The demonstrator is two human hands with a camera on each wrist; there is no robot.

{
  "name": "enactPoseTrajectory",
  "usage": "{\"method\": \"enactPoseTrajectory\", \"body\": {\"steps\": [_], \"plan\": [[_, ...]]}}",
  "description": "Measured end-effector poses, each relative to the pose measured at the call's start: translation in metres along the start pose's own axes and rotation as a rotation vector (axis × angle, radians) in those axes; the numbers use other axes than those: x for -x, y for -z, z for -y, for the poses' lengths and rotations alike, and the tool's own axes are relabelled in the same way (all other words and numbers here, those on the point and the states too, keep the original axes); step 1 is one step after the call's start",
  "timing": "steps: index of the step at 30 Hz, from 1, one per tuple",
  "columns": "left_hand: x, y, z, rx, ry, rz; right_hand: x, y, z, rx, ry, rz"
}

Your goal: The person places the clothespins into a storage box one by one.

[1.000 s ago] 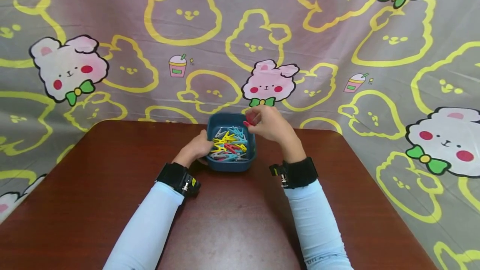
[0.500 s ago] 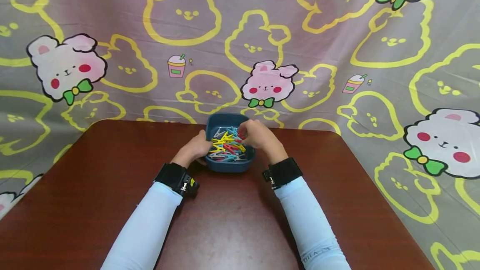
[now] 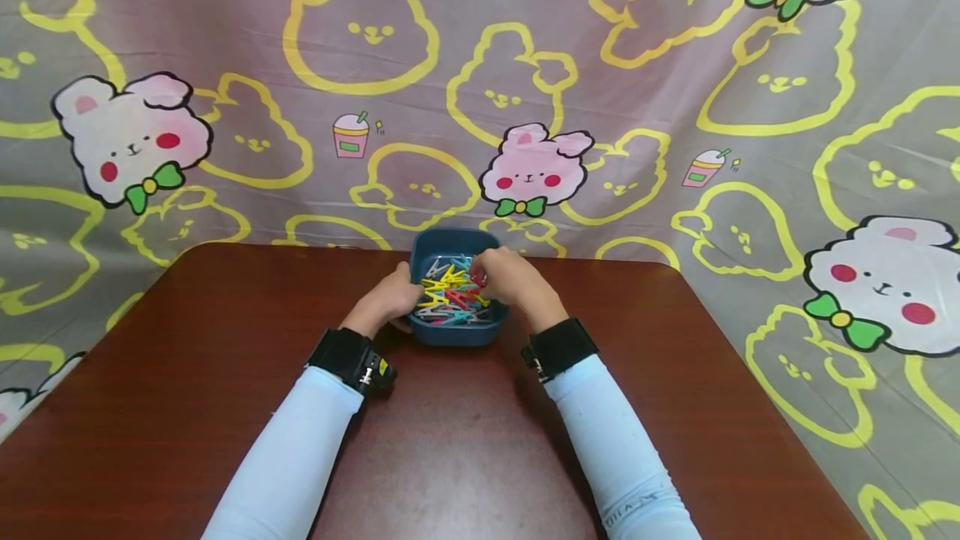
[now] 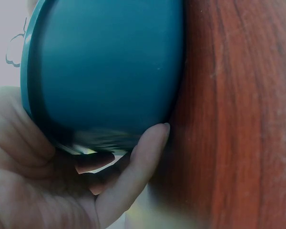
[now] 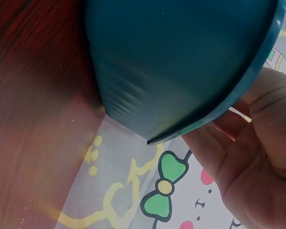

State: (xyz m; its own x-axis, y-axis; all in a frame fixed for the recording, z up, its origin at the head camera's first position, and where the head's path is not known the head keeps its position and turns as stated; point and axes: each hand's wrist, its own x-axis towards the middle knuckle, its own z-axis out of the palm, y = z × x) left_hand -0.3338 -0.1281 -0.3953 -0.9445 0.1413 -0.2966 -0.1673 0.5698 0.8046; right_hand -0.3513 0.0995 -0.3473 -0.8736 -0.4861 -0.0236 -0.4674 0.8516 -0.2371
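A dark blue plastic box (image 3: 454,335) stands near the far edge of the table, holding many small clothespins (image 3: 450,277) in yellow, red, light blue and grey. My left hand (image 3: 393,294) grips its left side; in the left wrist view, the fingers (image 4: 145,157) lie against the outer wall. My right hand (image 3: 513,277) reaches over the right rim, fingertips inside, with a red clothespin (image 3: 477,276) showing at them. In the right wrist view, the box wall (image 5: 171,62) hides the fingertips of the right hand (image 5: 257,148).
The brown wooden table (image 3: 465,457) extends around the box and towards the person. Behind its far edge hangs a grey cloth (image 3: 420,119) printed with rabbits and yellow outlines. Both wrists wear black straps (image 3: 561,348) with small cameras.
My right hand has come down and left from above the right rim into the box, with red clothespin at its fingers. The left hand keeps its grip on the box.
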Motion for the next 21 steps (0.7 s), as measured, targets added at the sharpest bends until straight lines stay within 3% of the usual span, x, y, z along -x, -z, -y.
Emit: {"method": "enactPoseTrajectory", "body": {"steps": [21], "plan": [[-0.0008,-0.0012,0.0002,0.009,0.003,-0.005,0.0006,0.001,-0.0023,-0.043,0.035,0.003]]}}
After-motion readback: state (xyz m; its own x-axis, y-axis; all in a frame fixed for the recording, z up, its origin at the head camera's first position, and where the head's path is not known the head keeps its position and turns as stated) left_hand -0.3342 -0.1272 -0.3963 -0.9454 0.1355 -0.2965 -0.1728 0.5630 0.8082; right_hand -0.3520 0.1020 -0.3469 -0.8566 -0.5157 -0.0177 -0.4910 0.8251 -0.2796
